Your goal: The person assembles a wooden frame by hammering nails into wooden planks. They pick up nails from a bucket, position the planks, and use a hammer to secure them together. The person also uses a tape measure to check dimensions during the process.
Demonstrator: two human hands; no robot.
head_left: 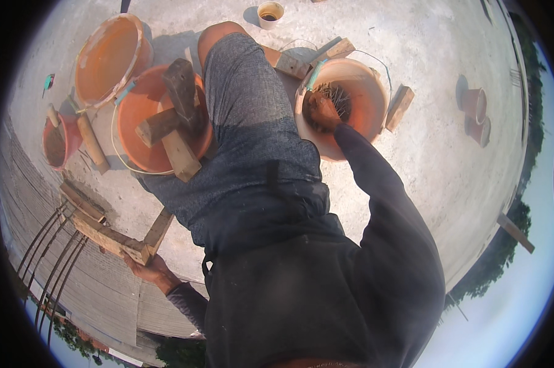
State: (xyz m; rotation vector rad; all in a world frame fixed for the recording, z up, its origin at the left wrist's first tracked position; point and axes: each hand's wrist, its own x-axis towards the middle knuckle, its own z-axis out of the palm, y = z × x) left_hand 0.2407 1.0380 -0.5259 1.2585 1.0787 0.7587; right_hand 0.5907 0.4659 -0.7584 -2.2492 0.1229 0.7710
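Note:
My right hand (323,111) reaches down into an orange bucket (369,86) ahead of me. Its fingers look curled at a heap of nails (339,98); their tips are hidden, so what they hold, if anything, cannot be made out. Low on the left, my left hand (151,272) is closed around the corner end of a wooden beam (108,235). A second wooden piece (159,230) meets the beam at that corner.
Several wooden blocks (180,156) fill an orange bucket left of my knee. Beyond it stands another orange bucket (108,55). A small red bucket (61,142) stands further left. Rebar (55,264) sticks up by the beam. A wood block (400,108) lies right of the nail bucket.

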